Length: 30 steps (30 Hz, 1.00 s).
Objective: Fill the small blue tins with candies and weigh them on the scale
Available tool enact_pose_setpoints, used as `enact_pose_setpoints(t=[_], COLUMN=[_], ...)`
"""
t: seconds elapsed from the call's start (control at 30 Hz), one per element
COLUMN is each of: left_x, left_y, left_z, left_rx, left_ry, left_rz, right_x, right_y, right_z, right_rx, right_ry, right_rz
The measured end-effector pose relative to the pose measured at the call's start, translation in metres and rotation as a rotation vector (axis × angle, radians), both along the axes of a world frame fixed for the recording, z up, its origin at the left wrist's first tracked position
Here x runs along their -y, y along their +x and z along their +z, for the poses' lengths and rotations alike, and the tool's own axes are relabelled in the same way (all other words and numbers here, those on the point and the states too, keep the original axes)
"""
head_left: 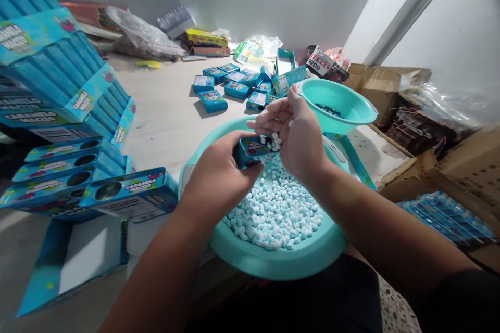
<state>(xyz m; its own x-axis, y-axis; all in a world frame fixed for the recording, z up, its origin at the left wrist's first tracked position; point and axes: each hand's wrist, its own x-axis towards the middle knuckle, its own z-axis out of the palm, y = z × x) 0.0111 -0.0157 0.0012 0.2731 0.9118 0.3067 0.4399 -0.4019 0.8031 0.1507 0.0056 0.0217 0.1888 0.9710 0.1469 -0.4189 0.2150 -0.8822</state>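
Observation:
My left hand (pixel 219 169) grips a small blue Caramelo Macizo box (pixel 253 152), tilted with its open end upward. My right hand (pixel 297 135) is cupped just above that box, its fingers curled and touching or almost touching it. Several pale blue candies (pixel 275 141) sit at the box opening beneath my fingers. Below both hands, a wide teal basin (pixel 273 263) holds a heap of pale blue candies (pixel 275 210). My hands hide the basin's far side.
A smaller teal bowl (pixel 338 104) stands behind my right hand. Flat blue boxes (pixel 213 100) lie scattered on the pale table (pixel 164 93). Stacked blue cartons (pixel 58 88) rise at left. Cardboard boxes (pixel 390 80) and plastic bags (pixel 142 36) edge the scene.

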Motion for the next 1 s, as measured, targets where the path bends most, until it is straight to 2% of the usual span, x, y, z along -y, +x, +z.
enact_pose_setpoints(t=[0.13,0.27,0.37,0.43,0.57,0.63,0.77,1.0], left_x=[0.0014,0.0019,0.0006,0.0002,0.0001,-0.0008,-0.0032,-0.0029], left_y=[0.0011,0.0007,-0.0007,-0.0013,-0.0016,-0.0015,-0.0014,-0.0017], left_z=[0.0004,-0.002,-0.0039,-0.004,-0.0021,-0.0011,-0.0007,-0.001], left_rx=[0.019,0.04,0.111,0.153,0.086,0.106,0.275,0.29], left_ry=[-0.001,0.023,-0.019,-0.024,0.04,0.004,-0.127,-0.136], left_rz=[-0.025,-0.015,-0.048,-0.066,-0.018,-0.035,-0.086,-0.14], right_x=[0.0027,0.0077,0.0098,0.0096,0.0073,0.0068,0.0073,0.0078], right_y=[-0.0007,0.0016,0.0036,0.0047,0.0057,0.0059,0.0065,0.0041], right_z=[0.0014,0.0051,0.0071,0.0075,0.006,0.0053,0.0052,0.0038], right_rx=[-0.002,-0.005,0.017,0.017,-0.03,-0.05,-0.01,-0.001], right_ry=[0.031,0.148,0.205,0.2,0.18,0.175,0.179,0.15], right_rz=[-0.032,-0.044,-0.084,-0.104,-0.055,-0.042,-0.06,-0.088])
